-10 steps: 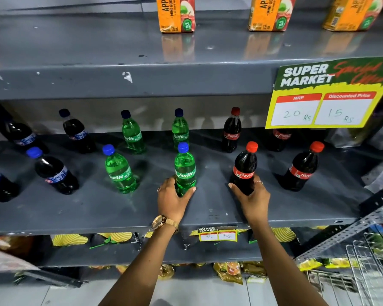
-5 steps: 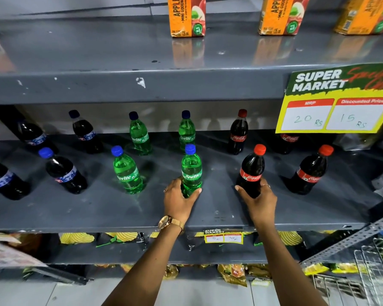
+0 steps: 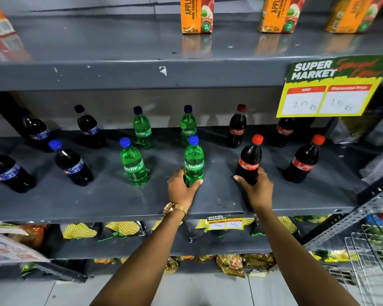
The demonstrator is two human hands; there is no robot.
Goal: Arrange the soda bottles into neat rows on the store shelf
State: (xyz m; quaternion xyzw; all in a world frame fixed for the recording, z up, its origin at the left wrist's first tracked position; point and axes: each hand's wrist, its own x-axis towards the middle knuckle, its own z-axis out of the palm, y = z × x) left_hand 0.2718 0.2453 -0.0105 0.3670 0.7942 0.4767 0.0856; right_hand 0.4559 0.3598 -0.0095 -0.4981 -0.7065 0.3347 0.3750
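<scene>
Both arms are reaching onto the grey middle shelf (image 3: 111,202). The left hand (image 3: 180,187), with a gold watch (image 3: 172,209) at the wrist, is wrapping around the base of a green Sprite bottle (image 3: 194,161) that is standing upright in the front row, near the shelf's front edge. The right hand (image 3: 255,187) is gripping the lower body of a red-capped Coca-Cola bottle (image 3: 249,159), just to the right and also upright. Other bottles are standing in two loose rows: dark blue-capped ones toward the left end, more Sprite in the middle, more Coca-Cola toward the right end. A yellow price sign (image 3: 327,93) is hanging from the shelf above.
</scene>
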